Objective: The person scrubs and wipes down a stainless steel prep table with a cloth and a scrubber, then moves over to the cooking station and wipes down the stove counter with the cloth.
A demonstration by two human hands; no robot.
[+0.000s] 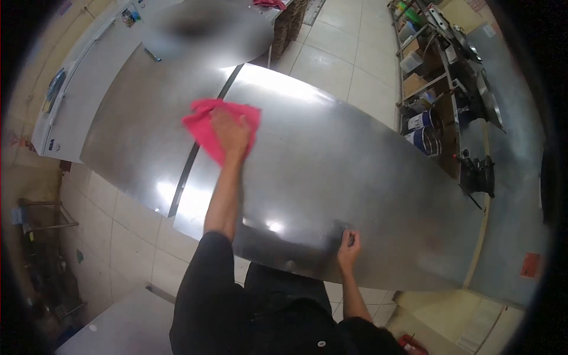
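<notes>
A bright pink cloth (204,127) lies bunched and spread on the steel tabletop (307,160), close to the dark seam between two metal surfaces. My left hand (231,133) presses down on this cloth with the arm stretched far forward, holding it under the palm and fingers. Near the table's front edge, my right hand (349,247) is closed, its fingers curled in and its knuckles close to the metal. A small dark patch shows inside the curled fingers; I cannot make out whether it is an object or shadow.
A second steel surface (136,118) adjoins on the left, with a white chest freezer (74,112) beyond. At the right stand a shelf rack (426,83) with containers and blue-and-white cans (423,139). Another person's patterned trousers (289,29) show at the top.
</notes>
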